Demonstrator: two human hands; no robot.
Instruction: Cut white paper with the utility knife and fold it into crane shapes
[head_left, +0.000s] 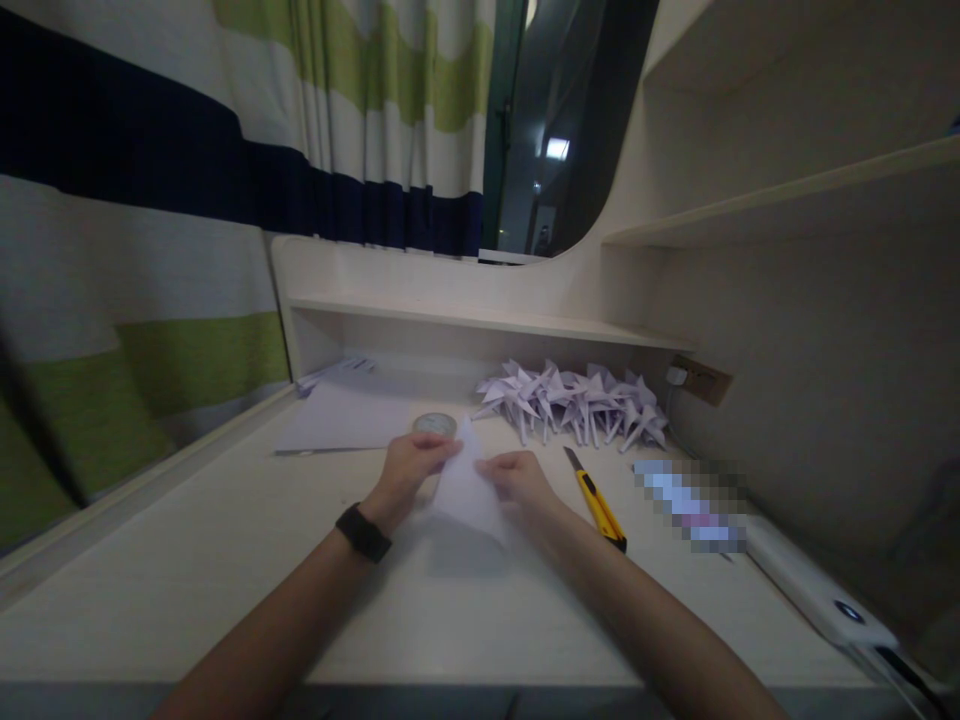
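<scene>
A sheet of white paper (466, 500), coming to a point at its far end, is held up over the desk between my two hands. My left hand (411, 468), with a dark watch (364, 532) on its wrist, pinches the paper's left edge near the tip. On the other side my right hand (521, 485) grips the right edge between thumb and fingers. Just behind the left hand lies a roll of clear tape (435, 424). A yellow utility knife (598, 502) rests to the right of my right hand.
Many folded white paper pinwheel-like shapes (577, 400) are heaped at the back right. A stack of white paper (337, 412) lies at the back left. At right are a blurred-out item (690, 505) and a long white device (814, 585) with a cable. Shelves (787, 200) overhang the right side.
</scene>
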